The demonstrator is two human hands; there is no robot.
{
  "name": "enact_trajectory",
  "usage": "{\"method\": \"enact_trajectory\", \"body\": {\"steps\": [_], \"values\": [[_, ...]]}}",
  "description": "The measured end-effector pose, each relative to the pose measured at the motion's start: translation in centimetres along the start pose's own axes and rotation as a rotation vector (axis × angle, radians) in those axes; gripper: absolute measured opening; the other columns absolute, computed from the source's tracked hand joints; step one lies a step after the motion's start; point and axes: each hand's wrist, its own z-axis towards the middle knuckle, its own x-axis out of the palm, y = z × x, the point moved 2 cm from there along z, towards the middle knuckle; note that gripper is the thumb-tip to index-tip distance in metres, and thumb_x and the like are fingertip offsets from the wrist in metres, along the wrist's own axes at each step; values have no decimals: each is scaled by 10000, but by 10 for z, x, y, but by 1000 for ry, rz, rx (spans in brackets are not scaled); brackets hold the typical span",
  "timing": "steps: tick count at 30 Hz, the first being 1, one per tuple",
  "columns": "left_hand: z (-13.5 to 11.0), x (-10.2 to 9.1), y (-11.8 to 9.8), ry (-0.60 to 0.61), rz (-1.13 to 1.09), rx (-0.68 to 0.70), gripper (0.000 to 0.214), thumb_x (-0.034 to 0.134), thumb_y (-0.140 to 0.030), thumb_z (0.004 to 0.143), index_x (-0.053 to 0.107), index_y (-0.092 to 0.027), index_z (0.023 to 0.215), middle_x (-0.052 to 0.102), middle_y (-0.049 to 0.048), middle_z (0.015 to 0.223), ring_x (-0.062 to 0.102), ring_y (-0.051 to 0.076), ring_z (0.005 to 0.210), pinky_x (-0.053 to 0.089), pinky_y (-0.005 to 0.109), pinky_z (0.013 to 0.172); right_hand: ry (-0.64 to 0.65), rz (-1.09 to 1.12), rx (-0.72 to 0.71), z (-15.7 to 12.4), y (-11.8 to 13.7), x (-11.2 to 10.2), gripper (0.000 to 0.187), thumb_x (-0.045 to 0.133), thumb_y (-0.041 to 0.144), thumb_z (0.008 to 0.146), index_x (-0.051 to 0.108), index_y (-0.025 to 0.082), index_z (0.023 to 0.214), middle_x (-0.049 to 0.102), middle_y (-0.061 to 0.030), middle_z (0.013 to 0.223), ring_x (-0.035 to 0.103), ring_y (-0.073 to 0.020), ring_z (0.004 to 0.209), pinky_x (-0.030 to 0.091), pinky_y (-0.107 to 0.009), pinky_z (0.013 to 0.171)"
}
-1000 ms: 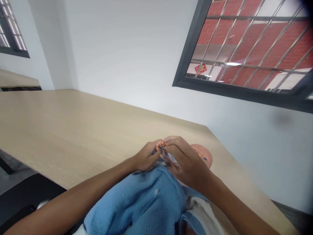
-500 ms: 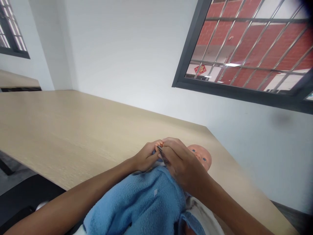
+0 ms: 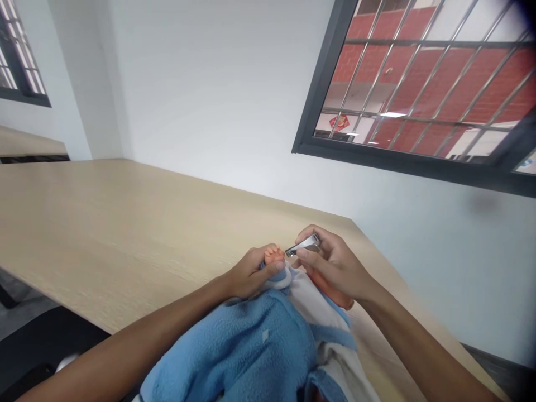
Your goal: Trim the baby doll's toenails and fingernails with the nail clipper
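A baby doll in blue and white clothes [image 3: 251, 340] lies at the table's near edge. Its small orange-pink hand [image 3: 274, 254] shows its fingers, and my left hand [image 3: 251, 272] is closed around it and the cuff. In my right hand [image 3: 335, 262], thumb and fingers pinch a silver nail clipper [image 3: 305, 244]. The clipper's jaws point left, close beside the doll's fingers; I cannot tell whether they touch. The doll's other arm [image 3: 333, 290] shows below my right hand. The doll's face is hidden behind my right hand.
A long pale wooden table [image 3: 138, 223] runs along the white wall [image 3: 209, 95]. A barred window [image 3: 419, 95] is at the upper right. Something black, perhaps a chair [image 3: 54, 340], stands below the table's edge at the lower left.
My right hand has drawn back to the right from the doll's hand and turned, so the clipper shows more fully. The doll's face has gone out of sight, and its other arm now shows.
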Motion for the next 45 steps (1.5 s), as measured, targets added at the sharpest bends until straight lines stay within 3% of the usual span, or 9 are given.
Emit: {"method": "enact_trajectory", "body": {"steps": [5,11,20,27,38,45], "values": [[-1,1,-2,-5,-2,-16,368,455,-483,973,492,-142,840,448,5,799,429,128,743,383,253,738,-62,180,23,0,-1,7,341,767,345,802,519,202,987,589,46,702,643,-146,649,481,-255,624],[0,1,-5,7,5,-38,398,442,-525,967,490,-145,859,487,29,842,457,144,780,398,273,766,-53,287,-24,2,4,10,294,723,339,844,551,175,1018,589,30,686,596,-129,637,495,-271,658],[0,1,-5,0,-16,-19,352,454,-483,976,509,-143,908,476,12,834,461,131,774,390,257,760,-154,93,-152,2,8,11,286,704,342,872,581,169,1064,641,10,680,655,-152,668,514,-260,668],[1,0,-6,7,11,-8,363,437,-479,979,477,-148,835,481,21,825,465,140,775,399,279,764,-222,79,-123,2,4,17,253,772,338,799,589,174,860,638,10,636,654,-157,584,511,-247,560],[0,1,-3,4,0,3,362,455,-487,969,511,-143,873,507,25,842,472,146,779,403,272,761,-242,-4,-103,1,6,22,332,816,379,737,605,179,895,642,-2,682,648,-159,601,525,-248,552],[0,1,-3,-7,1,6,347,450,-461,980,483,-146,840,459,5,803,438,130,750,386,259,723,-180,-307,-222,-4,12,17,258,794,324,780,641,200,946,666,-6,771,639,-156,716,527,-249,662]]}}
